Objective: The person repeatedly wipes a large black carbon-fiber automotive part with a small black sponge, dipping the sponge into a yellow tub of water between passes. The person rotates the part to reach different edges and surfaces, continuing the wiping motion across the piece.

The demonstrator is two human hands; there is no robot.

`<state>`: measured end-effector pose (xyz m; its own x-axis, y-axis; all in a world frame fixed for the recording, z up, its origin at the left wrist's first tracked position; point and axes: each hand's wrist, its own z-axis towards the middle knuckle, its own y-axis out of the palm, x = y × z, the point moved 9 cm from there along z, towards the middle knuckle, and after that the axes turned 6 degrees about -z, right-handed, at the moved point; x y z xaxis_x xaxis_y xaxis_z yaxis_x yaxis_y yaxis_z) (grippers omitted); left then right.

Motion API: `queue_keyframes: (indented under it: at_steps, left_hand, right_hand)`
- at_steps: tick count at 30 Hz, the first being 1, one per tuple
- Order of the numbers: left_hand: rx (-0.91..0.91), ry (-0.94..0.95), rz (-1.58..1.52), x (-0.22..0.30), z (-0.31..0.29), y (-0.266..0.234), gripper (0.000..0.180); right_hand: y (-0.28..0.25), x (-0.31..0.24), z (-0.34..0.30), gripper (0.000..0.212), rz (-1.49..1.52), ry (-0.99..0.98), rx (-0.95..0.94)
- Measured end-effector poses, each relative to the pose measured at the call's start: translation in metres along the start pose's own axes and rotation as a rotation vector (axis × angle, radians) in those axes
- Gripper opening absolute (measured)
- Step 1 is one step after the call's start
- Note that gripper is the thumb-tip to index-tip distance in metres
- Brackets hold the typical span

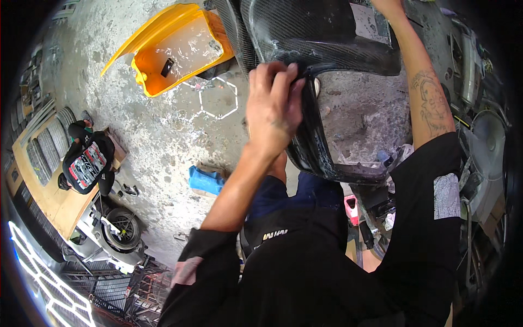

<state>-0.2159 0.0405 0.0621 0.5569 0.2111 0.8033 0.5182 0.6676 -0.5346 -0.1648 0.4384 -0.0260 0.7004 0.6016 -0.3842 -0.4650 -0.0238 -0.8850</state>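
A black carbon-fibre panel (305, 32) with a glossy weave and whitish smears fills the top centre. A narrow curved frame section (313, 125) runs from it down toward my waist. My left hand (274, 103) is at the inner corner where the frame meets the panel. Its fingers are bent and drawn together; whatever they may hold is hidden beneath them. Stretched forward along the panel's right side, my right arm ends in my right hand (388, 6) at the upper edge of the view. The fingers of that hand are cut off.
A yellow tub (143, 68) of cloudy water, with a small dark object in it, stands on the wet floor at upper left. A blue object (206, 180) lies left of my legs. Another person (90, 158) crouches near tyres (49, 140) and a wheel (122, 228).
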Motion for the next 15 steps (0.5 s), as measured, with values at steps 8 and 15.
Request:
queue_keyframes:
  at_steps: [8, 15]
  left_hand:
    - [0.052, 0.039, 0.064, 0.007, -0.004, 0.012, 0.029]
    - [-0.009, 0.025, 0.085, 0.011, -0.001, 0.019, 0.028]
  right_hand:
    - [0.000, 0.004, 0.005, 0.063, 0.039, 0.065, -0.020]
    - [-0.002, 0.006, 0.002, 0.062, 0.063, 0.047, 0.009]
